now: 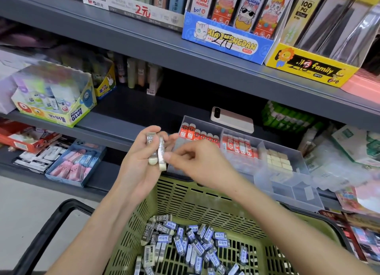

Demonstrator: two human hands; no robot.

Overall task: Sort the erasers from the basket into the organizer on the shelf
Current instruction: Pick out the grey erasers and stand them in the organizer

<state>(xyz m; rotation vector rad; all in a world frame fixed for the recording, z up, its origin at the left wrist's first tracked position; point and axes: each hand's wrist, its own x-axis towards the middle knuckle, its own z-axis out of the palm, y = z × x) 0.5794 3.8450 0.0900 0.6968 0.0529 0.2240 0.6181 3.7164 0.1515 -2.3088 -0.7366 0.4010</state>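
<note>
left hand [141, 161] grips two erasers [157, 151] upright, long axes vertical; right hand [197, 161] pinches one.

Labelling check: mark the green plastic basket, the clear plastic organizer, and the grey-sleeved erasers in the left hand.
Green plastic basket [197, 200]: head view, slotted back wall.
Clear plastic organizer [287, 189]: head view, empty front compartment.
Grey-sleeved erasers [156, 151]: head view, sleeves mid-length, held in left hand [141, 161].
</note>
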